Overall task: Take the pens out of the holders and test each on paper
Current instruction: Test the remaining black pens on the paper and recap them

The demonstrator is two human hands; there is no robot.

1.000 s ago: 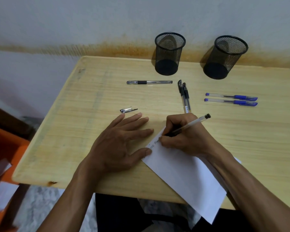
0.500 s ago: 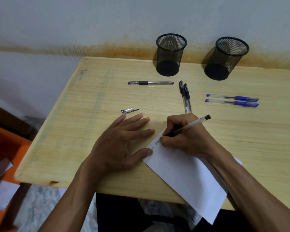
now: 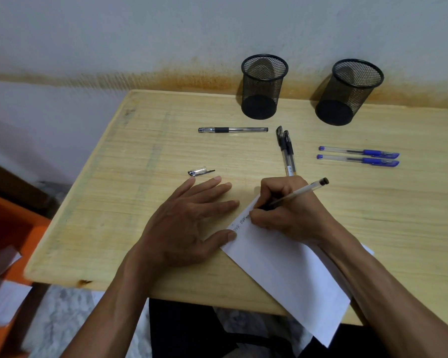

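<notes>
**Pen on paper, 5 more lying on the table**

Nearest me, the paper [image 3: 290,275] lies slanted, its lower corner hanging over the front edge of the table [image 3: 114,228]. My left hand [image 3: 189,223] lies flat with fingers straight and spread, the thumb tip pressing the paper's left edge. My right hand [image 3: 287,210] rests on the sheet, fingers curled tight round a clear pen [image 3: 298,193] whose tip meets the paper beside a short line of writing; its black end points up and right.

Just beyond the left fingertips lies a cap [image 3: 201,172]. Past the right hand, 2 black pens [image 3: 286,151] lie side by side, touching. To their right, 2 blue pens [image 3: 358,156] lie parallel, close together. Further left, 1 black pen [image 3: 232,129] lies crosswise alone. At the far edge by the wall stand 2 mesh holders [image 3: 263,86], well apart.
</notes>
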